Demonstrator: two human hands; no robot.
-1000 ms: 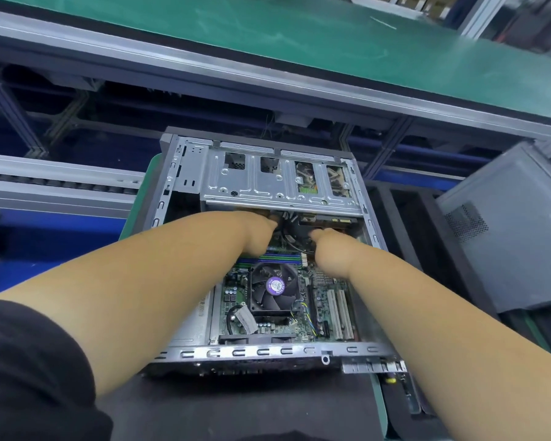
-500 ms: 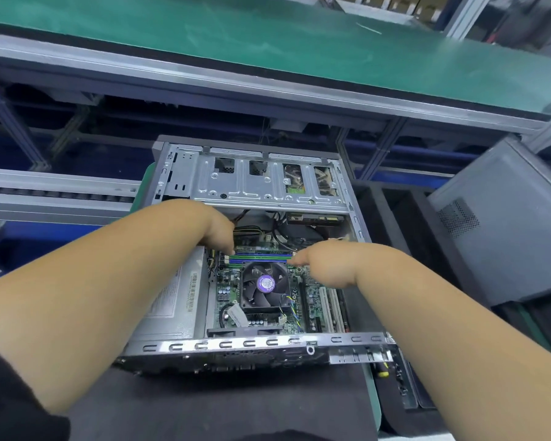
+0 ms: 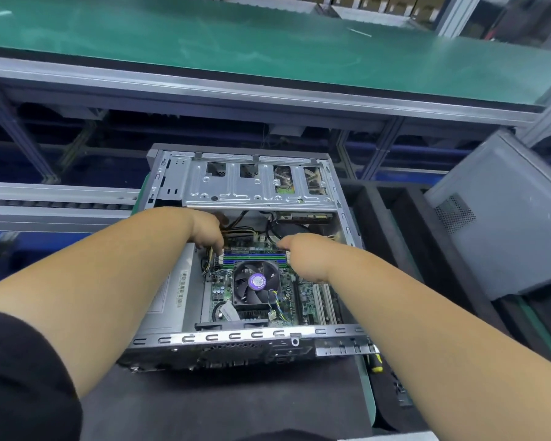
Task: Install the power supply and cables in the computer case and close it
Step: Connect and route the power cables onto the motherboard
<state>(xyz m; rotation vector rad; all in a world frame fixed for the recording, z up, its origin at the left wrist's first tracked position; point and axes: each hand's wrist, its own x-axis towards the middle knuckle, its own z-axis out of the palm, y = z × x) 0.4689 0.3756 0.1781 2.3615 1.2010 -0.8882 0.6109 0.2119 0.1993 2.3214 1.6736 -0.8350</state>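
The open computer case (image 3: pixel 236 335) lies on its side on a dark mat, with the motherboard facing up. A grey power supply (image 3: pixel 172 291) with a barcode label sits in the case's left part, partly under my left forearm. Yellow and black cables (image 3: pixel 239 230) run below the drive cage (image 3: pixel 252 186). My left hand (image 3: pixel 209 233) points its fingers down onto the left end of the memory slots (image 3: pixel 255 257), next to a cable bundle. At the slots' right end my right hand (image 3: pixel 303 256) touches with a fingertip. Neither hand visibly holds anything.
The CPU fan (image 3: pixel 256 281) lies just below the memory slots. A grey side panel (image 3: pixel 506 224) leans at the right. A yellow-handled screwdriver (image 3: pixel 376 364) lies by the case's near right corner. A green conveyor belt (image 3: pixel 268 52) runs behind the case.
Both hands have pulled back out from under the drive cage toward me and apart, coming down on the two ends of the memory slots. The power supply has come into view.
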